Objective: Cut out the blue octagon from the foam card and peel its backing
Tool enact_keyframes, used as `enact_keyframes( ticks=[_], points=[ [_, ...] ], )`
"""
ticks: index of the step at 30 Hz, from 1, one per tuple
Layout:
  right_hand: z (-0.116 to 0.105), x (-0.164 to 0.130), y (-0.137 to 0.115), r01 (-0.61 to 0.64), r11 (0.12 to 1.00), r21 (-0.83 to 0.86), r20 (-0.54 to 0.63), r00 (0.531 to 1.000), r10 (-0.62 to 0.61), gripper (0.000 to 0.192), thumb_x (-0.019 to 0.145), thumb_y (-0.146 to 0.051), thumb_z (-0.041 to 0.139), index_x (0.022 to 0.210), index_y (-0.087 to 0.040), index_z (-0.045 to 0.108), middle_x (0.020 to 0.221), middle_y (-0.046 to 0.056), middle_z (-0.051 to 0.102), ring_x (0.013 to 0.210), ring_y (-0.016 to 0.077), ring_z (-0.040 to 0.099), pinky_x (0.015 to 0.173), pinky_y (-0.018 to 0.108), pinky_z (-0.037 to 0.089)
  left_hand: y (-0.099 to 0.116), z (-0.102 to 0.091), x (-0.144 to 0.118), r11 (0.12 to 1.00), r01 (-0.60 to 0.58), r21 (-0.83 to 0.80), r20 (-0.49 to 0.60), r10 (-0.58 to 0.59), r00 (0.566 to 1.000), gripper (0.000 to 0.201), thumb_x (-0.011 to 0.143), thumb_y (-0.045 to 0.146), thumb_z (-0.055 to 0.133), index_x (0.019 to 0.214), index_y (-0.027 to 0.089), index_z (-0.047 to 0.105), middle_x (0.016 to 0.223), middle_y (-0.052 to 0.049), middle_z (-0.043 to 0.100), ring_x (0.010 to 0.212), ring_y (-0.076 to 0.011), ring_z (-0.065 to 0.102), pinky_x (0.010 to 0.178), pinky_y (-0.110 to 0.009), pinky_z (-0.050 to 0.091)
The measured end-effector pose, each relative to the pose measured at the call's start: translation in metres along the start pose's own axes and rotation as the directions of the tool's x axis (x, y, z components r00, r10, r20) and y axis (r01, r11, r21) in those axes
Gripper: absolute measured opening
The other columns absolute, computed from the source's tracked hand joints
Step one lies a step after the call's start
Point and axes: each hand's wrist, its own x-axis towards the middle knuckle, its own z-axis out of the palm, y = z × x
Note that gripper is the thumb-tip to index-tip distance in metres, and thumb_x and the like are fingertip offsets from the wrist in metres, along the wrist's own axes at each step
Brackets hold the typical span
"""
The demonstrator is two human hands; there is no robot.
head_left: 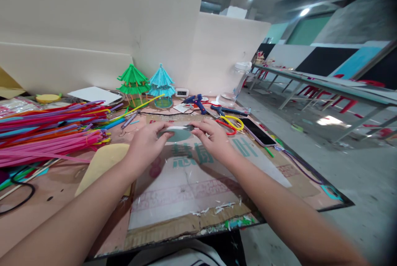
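Both hands meet above a printed white sheet [198, 179] that lies on brown cardboard [161, 229]. Between the fingertips is a thin, pale grey-green disc [178, 135] with a whitish upper edge; its exact kind is unclear. My left hand [148, 142] pinches its left side, thumb against the near face. On the other side, my right hand [212, 135] pinches close to a small dark piece [188, 127] at the disc's right end. The fingers partly hide both ends. A shadow of the hands falls on the sheet below.
Pipe cleaners [52, 133] pile up at left, beside a tan rounded sheet [105, 162]. Green [133, 80] and blue [161, 80] tiered paper models stand behind. A glue gun [198, 102], scissors [232, 122], phone [259, 131] and clear jar [235, 82] lie or stand right.
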Motion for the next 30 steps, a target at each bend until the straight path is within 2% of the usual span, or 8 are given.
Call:
enact_keyframes(
  ticks=[5, 13, 19, 24, 30],
  points=[
    [0.0007, 0.0003, 0.0002, 0.000, 1.000, -0.002, 0.005, 1.000, 0.000, 0.028, 0.095, -0.038, 0.052, 0.109, -0.023, 0.071, 0.076, 0.004, 0.058, 0.078, 0.0197, 0.055, 0.071, 0.033, 0.044, 0.0005, 0.0002, -0.0016, 1.000, 0.002, 0.018, -0.008, -0.002, 1.000, 0.020, 0.085, 0.022, 0.058, 0.099, 0.021, 0.071, 0.092, -0.003, 0.075, 0.084, -0.0205, 0.065, 0.074, -0.028, 0.047],
    [0.0055, -0.0004, 0.0036, -0.069, 0.997, 0.045, 0.016, 0.998, 0.069, 0.027, 0.095, -0.037, 0.053, 0.104, -0.022, 0.073, 0.074, 0.004, 0.061, 0.077, 0.0193, 0.058, 0.071, 0.032, 0.045, -0.0017, 0.0026, -0.0006, 0.999, 0.036, -0.010, 0.024, -0.035, 0.999, 0.017, 0.084, 0.024, 0.058, 0.096, 0.021, 0.071, 0.089, -0.002, 0.074, 0.083, -0.0205, 0.063, 0.074, -0.028, 0.046],
    [0.0021, 0.0011, 0.0048, -0.135, 0.985, 0.112, -0.057, 0.988, 0.142, 0.028, 0.093, -0.036, 0.054, 0.110, -0.022, 0.071, 0.094, 0.007, 0.069, 0.091, 0.0217, 0.062, 0.082, 0.035, 0.048, -0.0004, 0.0002, 0.0020, 0.991, 0.089, -0.098, 0.058, -0.084, 0.995, 0.018, 0.085, 0.027, 0.058, 0.095, 0.020, 0.071, 0.084, -0.001, 0.073, 0.074, -0.0186, 0.062, 0.067, -0.026, 0.045],
    [0.0012, 0.0000, 0.0043, -0.079, 0.997, 0.015, -0.009, 0.997, 0.079, 0.029, 0.095, -0.038, 0.052, 0.110, -0.022, 0.071, 0.085, 0.006, 0.065, 0.087, 0.0217, 0.059, 0.077, 0.035, 0.046, -0.0001, -0.0002, 0.0018, 0.993, 0.079, -0.090, 0.047, -0.075, 0.996, 0.019, 0.085, 0.028, 0.058, 0.096, 0.020, 0.071, 0.083, -0.001, 0.073, 0.073, -0.0187, 0.062, 0.066, -0.026, 0.045],
    [-0.0005, 0.0002, 0.0011, 0.002, 1.000, -0.015, -0.018, 1.000, -0.002, 0.031, 0.095, -0.042, 0.050, 0.108, -0.023, 0.071, 0.077, 0.004, 0.058, 0.080, 0.0202, 0.056, 0.073, 0.033, 0.044, -0.0033, 0.0002, -0.0005, 1.000, 0.001, 0.008, 0.009, -0.001, 1.000, 0.021, 0.085, 0.024, 0.057, 0.101, 0.022, 0.070, 0.094, -0.003, 0.074, 0.085, -0.0212, 0.064, 0.073, -0.029, 0.046]
  ],
)
